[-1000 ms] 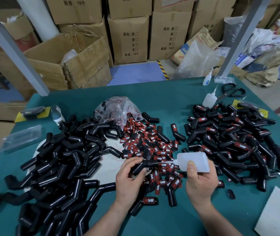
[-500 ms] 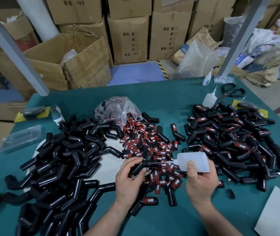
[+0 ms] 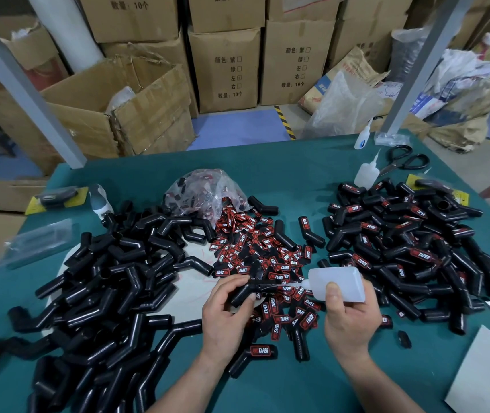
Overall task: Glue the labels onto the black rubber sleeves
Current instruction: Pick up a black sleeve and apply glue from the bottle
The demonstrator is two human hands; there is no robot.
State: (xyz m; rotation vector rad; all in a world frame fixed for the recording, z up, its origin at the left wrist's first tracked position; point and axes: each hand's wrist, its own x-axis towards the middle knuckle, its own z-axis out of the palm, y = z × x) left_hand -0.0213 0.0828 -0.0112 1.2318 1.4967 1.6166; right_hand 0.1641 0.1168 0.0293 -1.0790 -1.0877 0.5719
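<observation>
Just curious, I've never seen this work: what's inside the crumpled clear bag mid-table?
Through the clear bag show red-and-black labels like the loose heap beside it. Crinkles and glare hide how many.

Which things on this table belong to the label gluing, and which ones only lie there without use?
In use: black sleeve in the left hand; glue bottle in the right hand; loose labels; pile of bare sleeves; pile of labelled sleeves.

Lying about: scissors; small bottle beside them; white card; clear plastic packet.
</observation>
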